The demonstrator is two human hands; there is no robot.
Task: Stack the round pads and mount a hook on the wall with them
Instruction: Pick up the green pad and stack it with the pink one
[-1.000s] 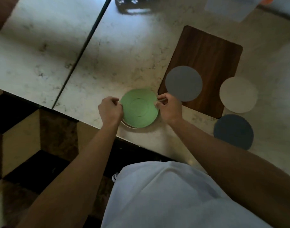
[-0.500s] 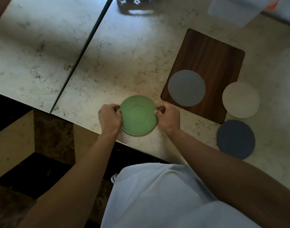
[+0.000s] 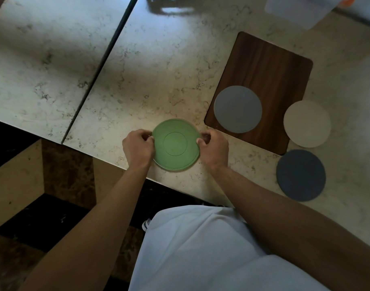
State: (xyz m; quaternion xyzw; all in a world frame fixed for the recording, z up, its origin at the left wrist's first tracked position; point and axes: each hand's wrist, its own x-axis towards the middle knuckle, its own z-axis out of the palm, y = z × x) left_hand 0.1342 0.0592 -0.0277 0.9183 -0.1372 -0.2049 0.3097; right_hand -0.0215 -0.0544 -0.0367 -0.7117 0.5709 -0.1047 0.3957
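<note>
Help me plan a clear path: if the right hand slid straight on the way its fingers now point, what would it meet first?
The right hand points left across the green pad it pinches; past that, probably the left hand on the opposite rim, though depth is unclear.

The fingertips of the left hand (image 3: 139,147) and the right hand (image 3: 214,149) are curled against the rim of the green pad (image 3: 176,144), so the grip beneath cannot be made out. Whether another pad lies under the green pad cannot be told. A dark object (image 3: 169,6) and a translucent container (image 3: 299,9) are cut off by the top edge. An orange item (image 3: 348,0) is clipped at the corner and cannot be identified. The surface (image 3: 158,70) is cut off on the left and right.
</note>
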